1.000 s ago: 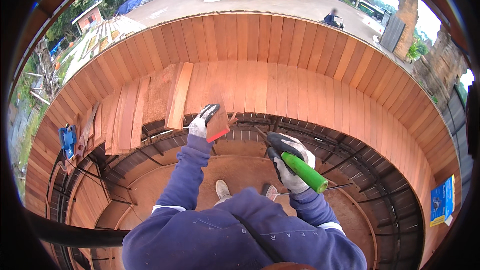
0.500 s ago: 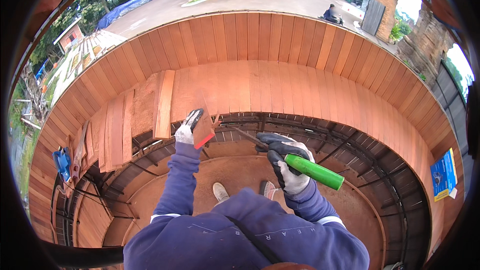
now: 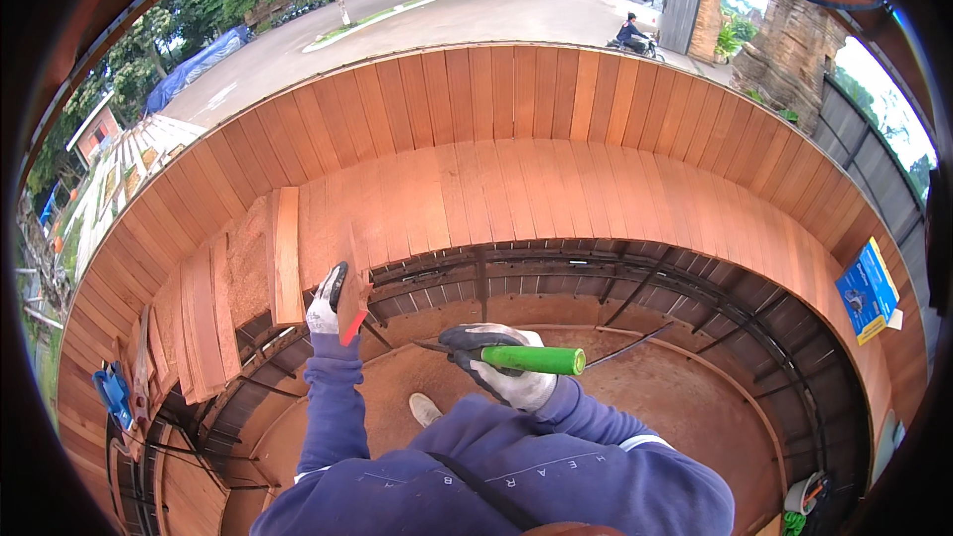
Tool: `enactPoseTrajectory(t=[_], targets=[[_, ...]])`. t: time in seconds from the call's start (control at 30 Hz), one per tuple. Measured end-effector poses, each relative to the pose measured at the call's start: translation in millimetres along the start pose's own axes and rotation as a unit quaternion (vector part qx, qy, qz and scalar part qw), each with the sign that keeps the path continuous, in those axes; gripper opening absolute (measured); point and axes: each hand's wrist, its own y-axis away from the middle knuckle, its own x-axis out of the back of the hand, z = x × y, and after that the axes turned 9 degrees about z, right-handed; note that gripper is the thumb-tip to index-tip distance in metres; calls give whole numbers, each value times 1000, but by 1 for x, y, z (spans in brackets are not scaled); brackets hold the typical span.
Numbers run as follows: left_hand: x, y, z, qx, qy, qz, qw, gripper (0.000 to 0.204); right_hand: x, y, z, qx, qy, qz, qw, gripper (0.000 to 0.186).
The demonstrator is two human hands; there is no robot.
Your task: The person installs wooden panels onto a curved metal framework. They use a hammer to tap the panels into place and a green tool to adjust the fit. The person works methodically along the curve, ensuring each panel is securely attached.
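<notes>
1. Wooden board (image 3: 352, 300), red at its lower end, gripped by the left hand (image 3: 325, 303) near the curved bench (image 3: 556, 189)'s inner edge.
2. Right hand (image 3: 494, 365) wrapped around a green cylinder (image 3: 541, 359).
3. Loose planks (image 3: 204, 333) lie farther left.

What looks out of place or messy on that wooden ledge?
The boards on the left lie askew, ends uneven, with a gap between them, unlike the close-set planks farther right. Reddish dust, perhaps sawdust, lies scattered in that gap.

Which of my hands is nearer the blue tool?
Left. Your left hand is right of the blue tool; your right hand, gripping the green handle, is much farther right.
</notes>
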Motion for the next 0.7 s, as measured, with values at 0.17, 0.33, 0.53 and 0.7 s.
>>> enactPoseTrajectory(t=[0.17, 0.33, 0.53, 0.7], targets=[[-3, -12, -2, 1, -14, 77, 997, 35, 17, 1, 0, -35, 30, -7, 999, 35], [19, -47, 4, 201, -110, 132, 964, 35, 41, -6, 20, -83, 16, 39, 996, 32], [27, -97, -56, 140, 53, 351, 924, 39, 84, -58, 66, 2, 181, 150, 972, 32], [34, -151, -103, 140, 140, 329, 923, 38, 137, -136, 145, 197, 455, 198, 846, 31]])
